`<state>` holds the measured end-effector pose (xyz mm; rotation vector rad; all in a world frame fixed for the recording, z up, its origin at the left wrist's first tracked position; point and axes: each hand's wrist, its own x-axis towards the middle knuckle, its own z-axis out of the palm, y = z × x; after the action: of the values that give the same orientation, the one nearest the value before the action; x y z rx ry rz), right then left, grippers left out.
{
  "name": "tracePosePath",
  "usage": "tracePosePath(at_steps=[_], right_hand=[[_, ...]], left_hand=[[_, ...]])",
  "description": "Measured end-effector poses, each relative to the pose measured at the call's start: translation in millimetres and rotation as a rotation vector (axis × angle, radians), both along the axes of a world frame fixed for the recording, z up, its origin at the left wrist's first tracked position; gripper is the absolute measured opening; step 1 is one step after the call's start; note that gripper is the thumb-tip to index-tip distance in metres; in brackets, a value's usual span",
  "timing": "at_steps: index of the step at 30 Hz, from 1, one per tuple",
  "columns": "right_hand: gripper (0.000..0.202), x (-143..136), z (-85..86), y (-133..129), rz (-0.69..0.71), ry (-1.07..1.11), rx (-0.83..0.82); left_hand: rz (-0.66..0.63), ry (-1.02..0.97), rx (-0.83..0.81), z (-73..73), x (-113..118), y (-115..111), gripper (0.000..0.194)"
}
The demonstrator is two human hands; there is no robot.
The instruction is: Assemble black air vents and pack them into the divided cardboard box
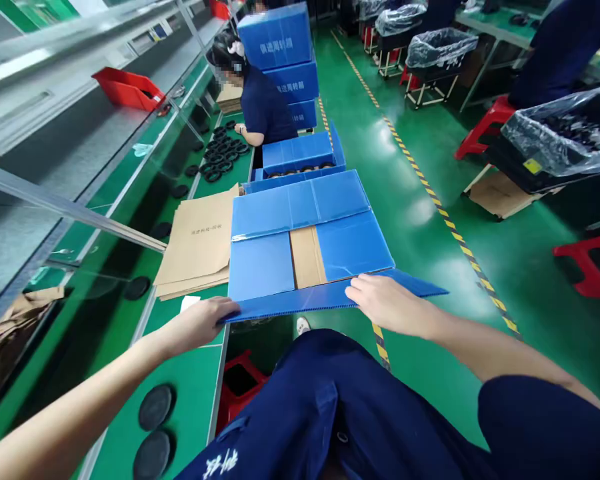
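Observation:
A blue corrugated plastic box (260, 260) is in front of me. Its far flap (300, 200) and two side flaps are folded in, and a strip of brown cardboard (307, 257) shows in the gap between the side flaps. The near flap (300, 300) sticks out toward my body. My left hand (207, 325) grips the left end of this flap, the thumb side hidden. Farther along the same flap, my right hand (385, 303) is closed over its edge with bent fingers.
Flat brown cardboard sheets (200, 233) lie left of the box on the green bench. Black round parts (157, 407) rest nearer me. Beyond, a co-worker (265, 100) sits beside stacked blue boxes (280, 40). A red stool (240, 387) stands under the bench.

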<state>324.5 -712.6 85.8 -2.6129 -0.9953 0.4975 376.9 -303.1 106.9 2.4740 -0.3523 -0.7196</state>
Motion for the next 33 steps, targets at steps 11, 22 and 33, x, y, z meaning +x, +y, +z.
tracePosePath(at_steps=[11,22,33], right_hand=[[0.081,-137,-168.6,1,-0.012,0.02,0.056],[0.053,-65,-237.3,44,-0.534,-0.243,0.002],[0.041,116,-169.7,84,0.079,-0.148,-0.335]], left_hand=[[-0.418,0.188,0.093,-128.3,-21,-19,0.085],[-0.439,-0.311,0.151,-239.6,-18,-69,0.079],[-0.765,-0.575,0.131,-204.6,29,-58,0.048]])
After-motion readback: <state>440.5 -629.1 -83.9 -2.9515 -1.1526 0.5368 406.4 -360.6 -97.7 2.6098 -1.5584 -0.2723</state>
